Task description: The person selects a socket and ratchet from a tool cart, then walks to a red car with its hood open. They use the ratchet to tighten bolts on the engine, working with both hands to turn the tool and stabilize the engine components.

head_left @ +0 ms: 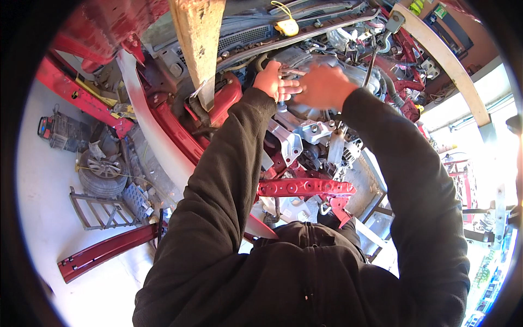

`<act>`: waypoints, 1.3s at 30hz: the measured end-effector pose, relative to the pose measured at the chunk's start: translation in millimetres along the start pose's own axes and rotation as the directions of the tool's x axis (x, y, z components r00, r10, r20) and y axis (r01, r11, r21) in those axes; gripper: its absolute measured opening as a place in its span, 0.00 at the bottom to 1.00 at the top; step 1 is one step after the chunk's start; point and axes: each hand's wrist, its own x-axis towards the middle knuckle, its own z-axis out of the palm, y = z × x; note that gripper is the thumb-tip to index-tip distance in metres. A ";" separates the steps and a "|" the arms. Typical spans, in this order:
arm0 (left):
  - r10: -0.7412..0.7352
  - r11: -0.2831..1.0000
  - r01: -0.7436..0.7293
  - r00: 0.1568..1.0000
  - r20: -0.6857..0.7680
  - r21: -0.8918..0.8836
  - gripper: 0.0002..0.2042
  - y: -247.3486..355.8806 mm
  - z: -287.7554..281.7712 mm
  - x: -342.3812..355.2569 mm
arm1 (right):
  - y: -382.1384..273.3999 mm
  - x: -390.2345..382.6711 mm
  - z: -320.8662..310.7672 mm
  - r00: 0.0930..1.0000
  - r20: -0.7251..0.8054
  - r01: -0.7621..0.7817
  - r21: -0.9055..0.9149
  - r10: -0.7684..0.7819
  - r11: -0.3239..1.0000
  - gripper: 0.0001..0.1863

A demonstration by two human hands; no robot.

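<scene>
Both my hands are close together over the engine (305, 111) of a red car with its front stripped open. My left hand (270, 80) is closed, fingers bent toward the right; what it grips is hidden. Just below its fingers, a small metal cylindrical piece (281, 107) points down toward the engine. My right hand (326, 87) is beside it, almost touching, and smeared by motion, so its fingers and anything in them cannot be made out. Metal brackets (286, 143) sit in the bay nearer to me.
A wooden post (199, 49) rises left of my hands. Beyond them, a yellow tape measure (286, 27) lies by the windscreen base. A metal hook (385, 41) hangs at right. A red crossbeam (305, 188) spans near my body. On the left floor are a wheel (102, 173) and a red bar (109, 250).
</scene>
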 end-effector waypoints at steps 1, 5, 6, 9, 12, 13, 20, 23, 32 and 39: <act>0.032 0.999 -0.032 0.999 0.029 0.006 0.25 -0.3 -1.1 -0.6 | 2.5 -0.8 0.3 0.997 0.075 0.023 0.153 -0.035 0.988 0.22; -0.009 0.997 0.004 0.998 0.063 0.080 0.28 -0.3 -4.6 3.6 | 2.0 -7.0 -1.5 0.976 0.201 0.018 0.288 -0.079 0.958 0.22; -0.011 0.995 0.001 0.994 0.107 0.096 0.28 -0.6 -5.8 5.5 | 0.7 -9.3 -3.7 0.997 0.081 -0.023 0.129 0.013 0.991 0.23; -0.017 0.999 0.014 0.998 0.065 0.048 0.27 -2.6 -6.5 11.9 | -10.0 -18.2 -12.2 0.996 0.077 0.033 0.144 -0.045 0.989 0.24; 0.127 0.991 -0.128 0.992 -0.016 -0.043 0.24 -6.5 -3.3 13.1 | -18.3 -21.9 -23.4 0.942 0.154 0.193 0.482 -0.300 0.855 0.23; 0.089 0.996 -0.088 0.994 -0.068 0.027 0.24 -6.4 -2.9 11.7 | -18.1 -20.8 -27.1 0.974 0.168 0.075 0.402 -0.153 0.913 0.23; -0.004 0.995 0.010 0.998 0.058 -0.100 0.20 -3.2 4.0 0.0 | -10.5 -29.9 -17.1 0.949 0.140 0.187 0.466 -0.281 0.865 0.22; 0.008 0.997 -0.003 0.998 0.064 -0.077 0.20 -3.0 4.3 -1.5 | -10.7 -24.8 -10.3 0.991 0.079 0.081 0.282 -0.107 0.956 0.24; 0.118 0.985 -0.106 0.990 0.079 -0.136 0.17 -10.1 6.2 4.0 | 0.1 -22.9 9.7 0.987 0.059 0.112 0.411 -0.149 0.905 0.26; 0.053 0.988 -0.044 0.997 0.056 -0.150 0.21 -8.2 8.5 -3.8 | -7.6 -27.0 -1.9 0.945 0.163 0.144 0.574 -0.284 0.806 0.28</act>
